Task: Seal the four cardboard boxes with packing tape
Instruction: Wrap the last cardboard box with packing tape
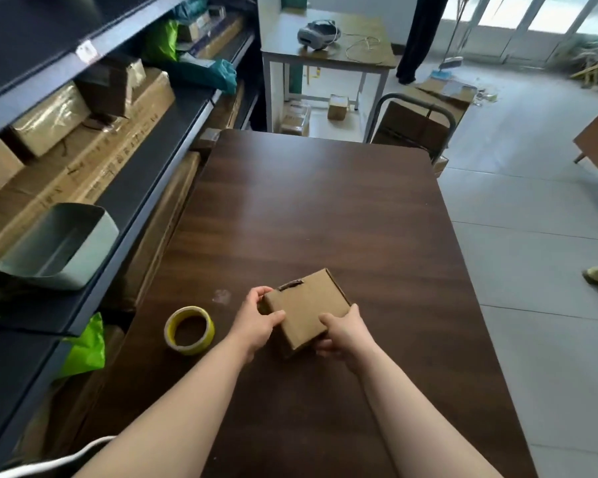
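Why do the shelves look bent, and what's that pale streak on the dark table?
Head view: the wide-angle lens bows the dark metal shelves at left; daylight glares off the dark brown wooden table; the small brown cardboard box looks sharp.

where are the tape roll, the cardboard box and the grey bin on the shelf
tape roll (190, 347), head view, near yellow outer wall of the roll
cardboard box (306, 310), head view, middle of its top face
grey bin (99, 251), head view, pale outer side wall
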The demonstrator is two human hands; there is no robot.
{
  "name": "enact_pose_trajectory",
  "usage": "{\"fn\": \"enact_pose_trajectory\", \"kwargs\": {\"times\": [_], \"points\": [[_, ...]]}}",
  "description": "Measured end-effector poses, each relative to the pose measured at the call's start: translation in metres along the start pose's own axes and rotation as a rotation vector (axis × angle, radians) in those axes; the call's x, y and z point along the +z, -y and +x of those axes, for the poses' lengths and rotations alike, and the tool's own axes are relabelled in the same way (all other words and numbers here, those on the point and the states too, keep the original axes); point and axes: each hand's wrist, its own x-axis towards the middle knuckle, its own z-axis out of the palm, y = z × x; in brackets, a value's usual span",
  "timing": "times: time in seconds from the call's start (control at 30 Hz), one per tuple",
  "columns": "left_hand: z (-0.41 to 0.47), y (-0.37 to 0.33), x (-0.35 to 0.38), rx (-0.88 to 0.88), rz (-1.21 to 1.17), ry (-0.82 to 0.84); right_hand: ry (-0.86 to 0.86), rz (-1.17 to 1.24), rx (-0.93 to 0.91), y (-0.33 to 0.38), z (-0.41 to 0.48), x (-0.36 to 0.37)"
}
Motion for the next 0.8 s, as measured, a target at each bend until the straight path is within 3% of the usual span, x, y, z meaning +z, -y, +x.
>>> {"fn": "enact_pose_trajectory", "kwargs": {"times": [0.2, 0.33, 0.4, 0.5, 0.8], "points": [[-0.006, 0.038, -0.020, -0.068, 0.144, 0.135, 0.021, -0.089, 0.151, -0.030, -0.024, 0.012], [-0.001, 0.055, -0.027, -0.058, 0.273, 0.208, -0.236, -0.607, -0.012, -0.031, -0.020, -0.006], [0.001, 0.056, -0.023, -0.042, 0.267, 0.260, -0.225, -0.595, -0.073, -0.034, -0.014, -0.011], [0.004, 0.056, -0.012, -0.013, 0.293, 0.335, -0.072, -0.495, -0.194, -0.041, -0.009, -0.008], [0.003, 0.065, 0.000, -0.021, 0.154, 0.269, -0.014, -0.573, -0.276, -0.039, 0.004, -0.003]]}}
